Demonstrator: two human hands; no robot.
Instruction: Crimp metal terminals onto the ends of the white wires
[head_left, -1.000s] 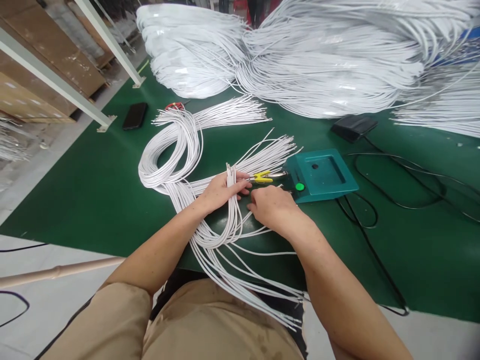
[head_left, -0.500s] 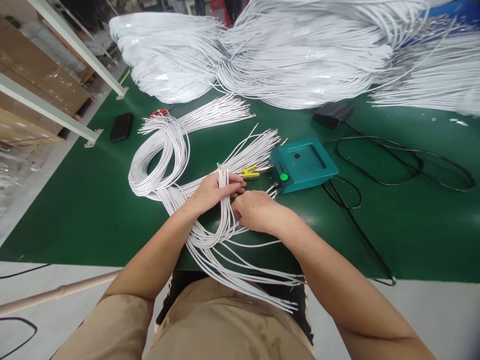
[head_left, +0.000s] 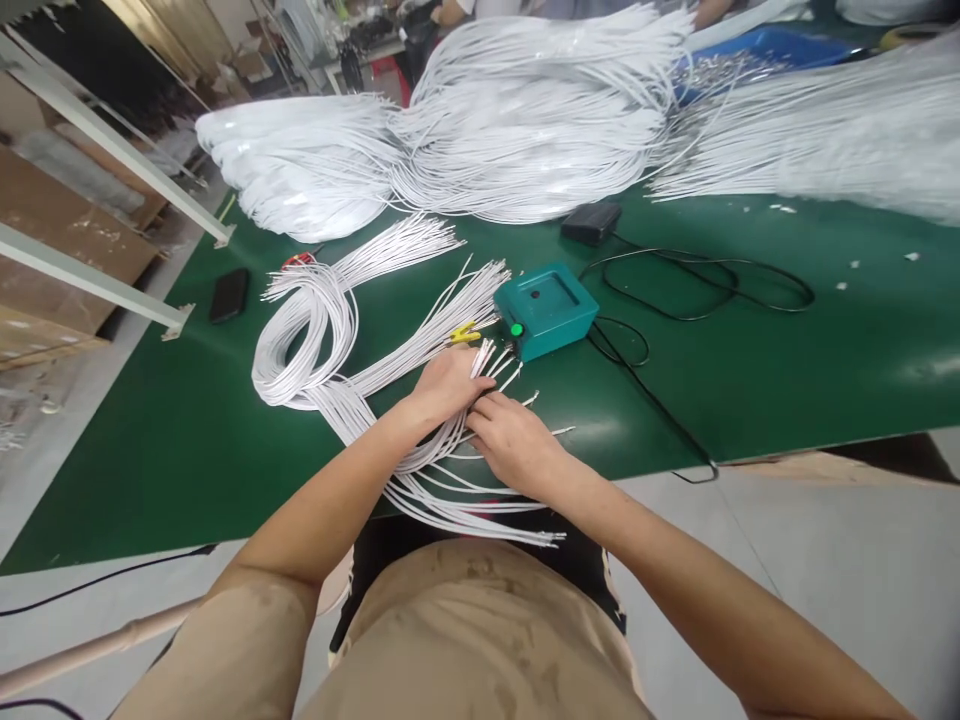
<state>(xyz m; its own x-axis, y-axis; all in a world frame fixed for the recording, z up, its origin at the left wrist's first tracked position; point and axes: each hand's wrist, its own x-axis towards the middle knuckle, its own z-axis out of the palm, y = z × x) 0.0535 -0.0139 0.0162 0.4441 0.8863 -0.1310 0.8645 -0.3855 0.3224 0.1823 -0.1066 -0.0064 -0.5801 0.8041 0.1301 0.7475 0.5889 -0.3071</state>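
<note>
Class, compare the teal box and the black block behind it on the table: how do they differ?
The teal box looks larger than the black block.
The teal box has a green button; none shows on the black block.
The teal box sits nearer the left hand; the black block lies farther back.
Both rest on the green table.

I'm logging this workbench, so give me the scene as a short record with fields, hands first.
Left hand: holds a bunch of white cables near their ends
Right hand: fingertips at the bunch, close beside the left hand; grip hidden
Beyond the hands: teal box with a green button; yellow clip at its left
Left on table: looped white cables, flat black object
Back of table: large cable piles, blue tray
Surface: green table
</note>
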